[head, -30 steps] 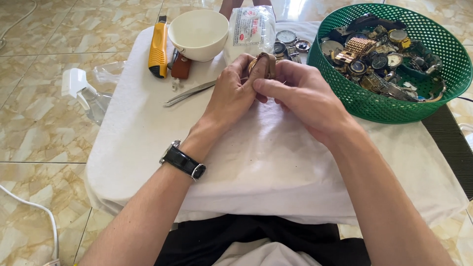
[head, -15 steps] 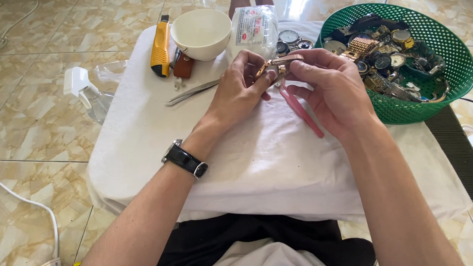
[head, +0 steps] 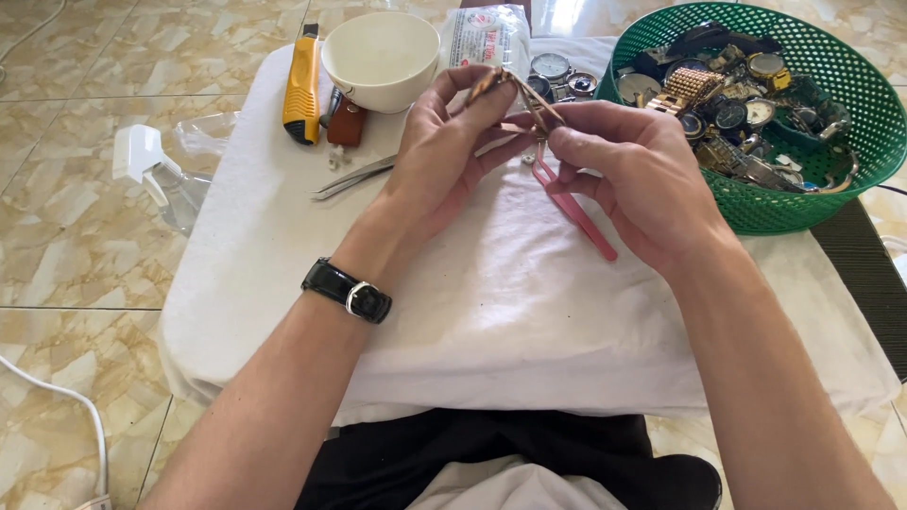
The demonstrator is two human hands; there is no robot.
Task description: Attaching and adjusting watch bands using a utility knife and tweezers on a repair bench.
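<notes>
The left hand (head: pixel 449 156) pinches a small brown watch strap (head: pixel 491 83) between thumb and fingertips, lifted above the white cloth (head: pixel 453 302). Just to its right, the right hand (head: pixel 633 179) is closed around a pink-handled tool (head: pixel 572 203), whose metal tip meets the strap where the two hands come together (the exact contact point is too small to make out). The pink handle runs down and away under the right palm.

To do this well, it seems wise to keep the strap pinched close to the tool tip and both hands low over the cloth, so any small part that springs loose lands on it.

Beyond the left hand lie metal tweezers (head: pixel 354 177), a white bowl (head: pixel 381 59) and a yellow utility knife (head: pixel 302 87). Beyond the right hand stands a green basket (head: pixel 803 203) heaped with watches. A black wristwatch (head: pixel 346 291) sits on the left wrist.
</notes>
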